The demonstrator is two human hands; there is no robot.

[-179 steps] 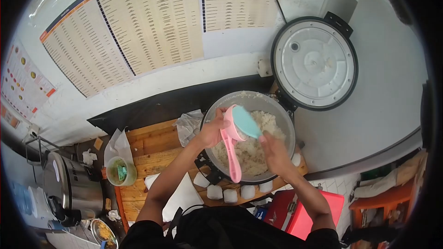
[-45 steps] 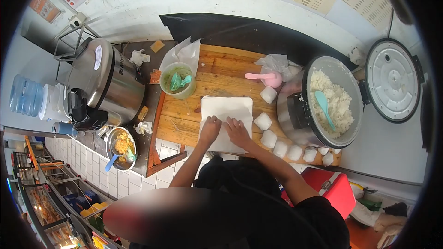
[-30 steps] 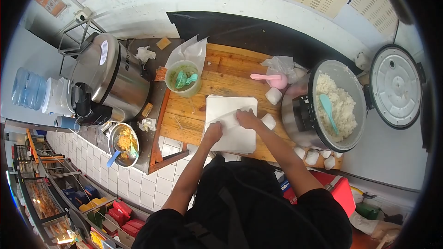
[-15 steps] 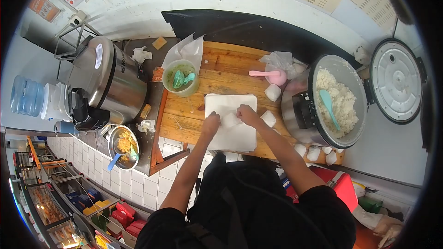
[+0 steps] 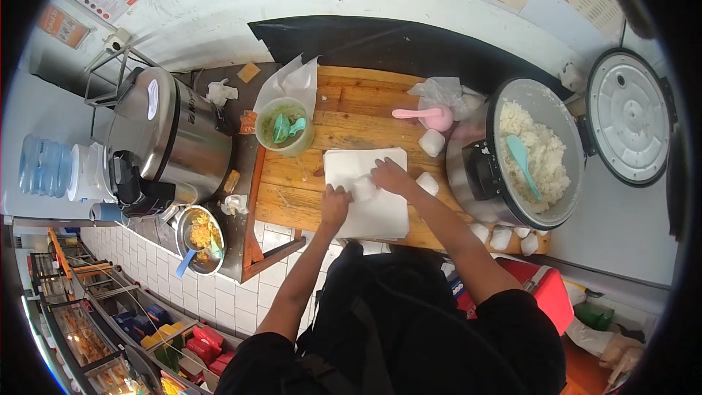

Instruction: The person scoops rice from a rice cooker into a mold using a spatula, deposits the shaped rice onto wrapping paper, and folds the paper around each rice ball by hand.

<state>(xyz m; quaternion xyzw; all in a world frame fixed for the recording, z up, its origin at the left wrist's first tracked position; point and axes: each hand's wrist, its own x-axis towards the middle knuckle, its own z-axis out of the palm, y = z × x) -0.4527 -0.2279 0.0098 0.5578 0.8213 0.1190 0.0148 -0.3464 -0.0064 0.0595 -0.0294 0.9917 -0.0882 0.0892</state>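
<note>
A stack of white paper sheets lies on the wooden table in front of me. On it rests a rounded white lump, between my two hands; whether it is bare rice or paper-covered I cannot tell. My left hand is closed, its curled fingers gripping the paper at the left of the lump. At the upper right of the lump, my right hand bends its fingers down onto the paper in a pinch. Small white wrapped bundles sit just right of the stack, one of them near my right forearm.
A large pot of rice with a mint paddle stands right, its lid open. A pink scoop lies behind. At left are a tub of green sauce, a closed cooker and a bowl of yellow food. More bundles line the front edge.
My right hand has shifted slightly up and its fingers reach further over the lump. My left fingers have spread a little along the paper. The view has tilted slightly.
</note>
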